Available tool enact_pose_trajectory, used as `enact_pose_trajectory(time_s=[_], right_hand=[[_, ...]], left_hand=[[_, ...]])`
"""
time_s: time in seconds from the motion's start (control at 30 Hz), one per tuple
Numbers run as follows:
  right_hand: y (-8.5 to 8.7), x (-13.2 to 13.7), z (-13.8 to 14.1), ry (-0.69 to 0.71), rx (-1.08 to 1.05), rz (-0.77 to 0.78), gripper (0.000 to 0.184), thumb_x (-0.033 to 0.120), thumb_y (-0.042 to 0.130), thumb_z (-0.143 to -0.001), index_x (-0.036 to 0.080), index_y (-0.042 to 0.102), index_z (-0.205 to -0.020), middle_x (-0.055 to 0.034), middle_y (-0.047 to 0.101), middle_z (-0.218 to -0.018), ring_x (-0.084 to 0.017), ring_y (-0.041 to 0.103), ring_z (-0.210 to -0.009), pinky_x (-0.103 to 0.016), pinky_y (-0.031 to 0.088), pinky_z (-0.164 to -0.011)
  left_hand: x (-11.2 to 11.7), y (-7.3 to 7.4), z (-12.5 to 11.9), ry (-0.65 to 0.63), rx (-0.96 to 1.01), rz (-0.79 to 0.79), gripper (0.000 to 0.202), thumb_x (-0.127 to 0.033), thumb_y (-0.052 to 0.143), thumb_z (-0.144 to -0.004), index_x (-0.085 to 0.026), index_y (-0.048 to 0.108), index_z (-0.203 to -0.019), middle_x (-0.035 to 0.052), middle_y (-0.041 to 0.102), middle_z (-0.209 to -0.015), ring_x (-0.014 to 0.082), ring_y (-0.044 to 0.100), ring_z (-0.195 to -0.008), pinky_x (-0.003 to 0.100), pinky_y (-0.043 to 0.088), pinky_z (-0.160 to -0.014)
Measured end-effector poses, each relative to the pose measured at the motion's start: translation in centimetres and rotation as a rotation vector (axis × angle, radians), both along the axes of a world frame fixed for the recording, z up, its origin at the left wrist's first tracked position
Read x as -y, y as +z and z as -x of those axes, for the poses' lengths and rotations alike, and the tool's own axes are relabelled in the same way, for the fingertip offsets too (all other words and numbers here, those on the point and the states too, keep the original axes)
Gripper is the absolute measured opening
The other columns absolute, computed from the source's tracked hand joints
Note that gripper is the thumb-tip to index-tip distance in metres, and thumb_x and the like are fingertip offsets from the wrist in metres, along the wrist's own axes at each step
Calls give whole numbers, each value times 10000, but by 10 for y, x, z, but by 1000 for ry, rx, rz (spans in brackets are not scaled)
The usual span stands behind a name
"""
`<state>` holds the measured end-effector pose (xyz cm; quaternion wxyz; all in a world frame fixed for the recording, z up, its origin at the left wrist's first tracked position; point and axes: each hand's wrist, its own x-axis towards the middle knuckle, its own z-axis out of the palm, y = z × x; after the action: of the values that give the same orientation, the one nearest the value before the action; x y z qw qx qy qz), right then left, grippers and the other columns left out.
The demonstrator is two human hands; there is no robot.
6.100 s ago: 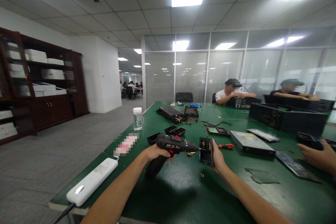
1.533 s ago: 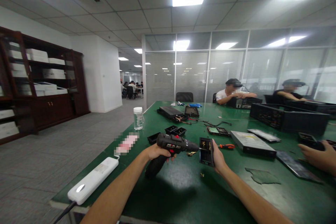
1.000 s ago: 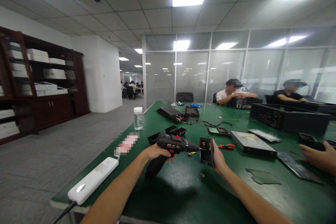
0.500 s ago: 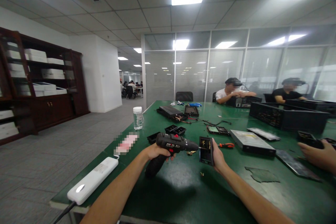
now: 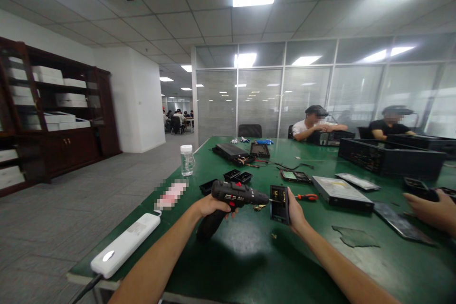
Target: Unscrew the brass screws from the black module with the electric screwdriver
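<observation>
My left hand [image 5: 213, 205] is wrapped round the grip of a black cordless drill [image 5: 235, 194] with red marks, held level above the table. Its bit points right and reaches the open face of a small black plastic housing [image 5: 279, 213]. That housing, with brass-coloured metal parts inside, stands tilted up in my right hand [image 5: 295, 213], fingers closed on its right side. Whether the bit sits in a screw I cannot tell. Small brass pieces [image 5: 273, 236] lie on the table below, with more behind the drill tip. Several black plastic shells [image 5: 238, 176] rest behind the drill.
On the green table [image 5: 199, 275] are a white power strip [image 5: 126, 244], a clear bottle [image 5: 187, 160], an orange-handled screwdriver [image 5: 308, 197], a silver disc drive [image 5: 342, 193] and a dark computer case [image 5: 390, 157]. Another person's hand [image 5: 432, 209] holds a black part at the right.
Almost nothing differs. The drill and the black housing stay in the same place, bit against the housing, and both hands keep their hold.
</observation>
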<state>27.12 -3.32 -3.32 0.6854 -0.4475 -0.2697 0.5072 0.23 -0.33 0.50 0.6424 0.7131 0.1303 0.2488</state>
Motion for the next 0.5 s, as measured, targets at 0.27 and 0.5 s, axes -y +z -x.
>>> enact_pose_trajectory(time_s=[0.27, 0.5], right_hand=[[2, 0, 0, 37, -62, -35, 369, 514, 529, -651, 154, 582, -708, -13, 622, -563, -154, 564, -463, -266, 448, -467], [1, 0, -1, 73, -65, -25, 378, 520, 504, -669, 156, 583, -729, -26, 624, -558, -165, 569, -459, -287, 456, -477]], left_hand=[[-2, -2, 1, -5, 21, 7, 334, -152, 551, -614, -66, 554, -936, 113, 577, -830, 175, 543, -692, 222, 396, -504], [0, 1, 2, -4, 23, 14, 337, -154, 557, -614, -60, 558, -938, 108, 582, -805, 165, 541, -666, 226, 396, -513]])
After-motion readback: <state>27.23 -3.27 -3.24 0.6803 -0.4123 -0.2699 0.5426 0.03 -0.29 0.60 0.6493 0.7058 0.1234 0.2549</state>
